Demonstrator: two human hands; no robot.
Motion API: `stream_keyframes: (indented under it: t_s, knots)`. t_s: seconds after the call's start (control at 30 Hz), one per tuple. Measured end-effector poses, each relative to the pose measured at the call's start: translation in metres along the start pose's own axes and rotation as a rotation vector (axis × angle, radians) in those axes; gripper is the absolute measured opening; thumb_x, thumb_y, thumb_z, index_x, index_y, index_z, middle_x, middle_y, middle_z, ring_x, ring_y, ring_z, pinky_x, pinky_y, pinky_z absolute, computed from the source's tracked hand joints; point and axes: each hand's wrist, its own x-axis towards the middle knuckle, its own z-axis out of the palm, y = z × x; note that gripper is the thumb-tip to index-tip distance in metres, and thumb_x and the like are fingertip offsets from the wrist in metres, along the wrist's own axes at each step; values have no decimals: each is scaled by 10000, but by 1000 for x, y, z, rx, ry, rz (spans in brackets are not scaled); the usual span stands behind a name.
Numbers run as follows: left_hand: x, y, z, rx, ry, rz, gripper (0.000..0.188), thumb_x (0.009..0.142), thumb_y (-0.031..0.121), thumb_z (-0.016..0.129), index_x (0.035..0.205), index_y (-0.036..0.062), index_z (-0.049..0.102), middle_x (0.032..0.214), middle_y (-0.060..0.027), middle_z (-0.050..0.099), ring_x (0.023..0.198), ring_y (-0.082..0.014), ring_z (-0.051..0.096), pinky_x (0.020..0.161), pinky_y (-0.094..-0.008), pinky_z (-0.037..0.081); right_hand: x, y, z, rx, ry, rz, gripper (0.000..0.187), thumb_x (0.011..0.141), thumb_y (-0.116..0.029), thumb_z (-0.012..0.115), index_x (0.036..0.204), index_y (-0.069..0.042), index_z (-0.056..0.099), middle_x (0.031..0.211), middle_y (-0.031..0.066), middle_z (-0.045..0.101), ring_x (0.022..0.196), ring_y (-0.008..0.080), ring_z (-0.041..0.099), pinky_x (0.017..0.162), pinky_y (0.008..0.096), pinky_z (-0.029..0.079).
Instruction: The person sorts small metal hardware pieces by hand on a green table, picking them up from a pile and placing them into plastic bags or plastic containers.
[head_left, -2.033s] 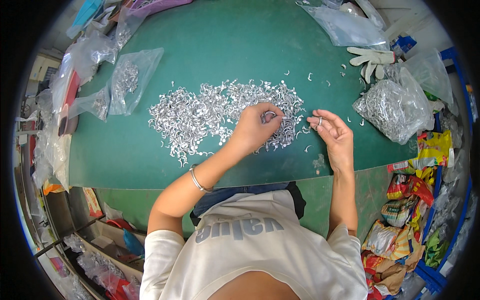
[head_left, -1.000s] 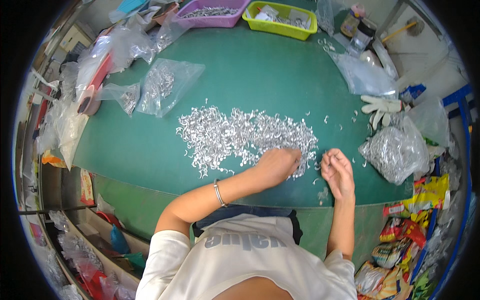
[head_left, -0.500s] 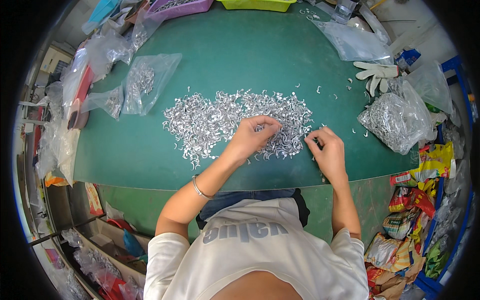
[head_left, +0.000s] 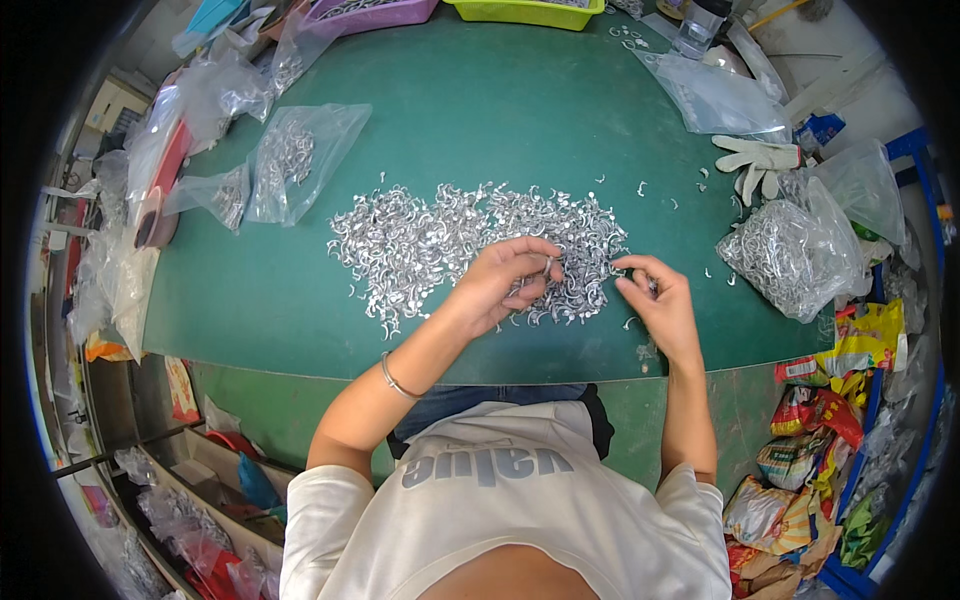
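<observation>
A broad, shallow pile of small curved silver metal pieces (head_left: 390, 250) lies spread over the green table. My left hand (head_left: 505, 285) is over the right half of the pile, its fingers curled, and a small curved piece shows at the fingertips. Just off the pile's right edge, my right hand (head_left: 662, 300) has thumb and forefinger brought together around a tiny metal piece (head_left: 617, 271). Something silvery also glints inside its curled fingers, too small to make out.
On the right sit a filled clear bag of metal pieces (head_left: 785, 255) and a white glove (head_left: 757, 160). Partly filled bags (head_left: 290, 160) lie at left. Purple (head_left: 385, 14) and yellow-green trays (head_left: 525, 12) stand at the far edge. Several stray pieces dot the green tabletop (head_left: 470, 95).
My left hand's fingers have loosened a little and show a piece at their tips. My right hand's thumb and forefinger have shifted, with a tiny piece visible between them. The view has shifted slightly.
</observation>
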Motion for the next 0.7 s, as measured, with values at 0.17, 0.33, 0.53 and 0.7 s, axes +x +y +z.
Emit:
stream_keyframes:
  t_s: [0.17, 0.33, 0.53, 0.7]
  knots:
    - [0, 2, -8, 166, 118, 35, 138, 898, 135, 554, 865, 6, 591, 652, 11, 483, 501, -38, 348, 402, -182, 262, 0, -6, 17, -517, 102, -217, 175, 730, -64, 699, 902, -84, 672, 657, 83, 462, 568, 220, 476, 525, 343, 384]
    - [3, -2, -17, 1004, 337, 528, 156, 843, 117, 640, 889, -31, 628, 603, 43, 480, 546, -71, 443, 472, -240, 364, 3, -9, 6, -224, 90, -179, 57, 769, -29, 663, 819, -49, 645, 640, 30, 441, 546, 121, 446, 490, 271, 341]
    - [20, 3, -5, 1408, 398, 664, 190, 741, 117, 701, 885, 4, 651, 838, -164, 650, 680, -333, 615, 613, -402, 490, 15, -1, -4, 1175, -87, 172, 120, 893, -127, 485, 912, -22, 541, 852, 94, 547, 666, 115, 477, 501, 223, 356]
    - [28, 2, -7, 1467, 399, 749, 140, 758, 88, 681, 869, 5, 660, 704, -147, 627, 608, -272, 605, 583, -359, 476, 25, 3, -7, 1172, -69, 297, 164, 900, -132, 448, 949, -8, 543, 874, 125, 586, 622, 142, 498, 473, 236, 375]
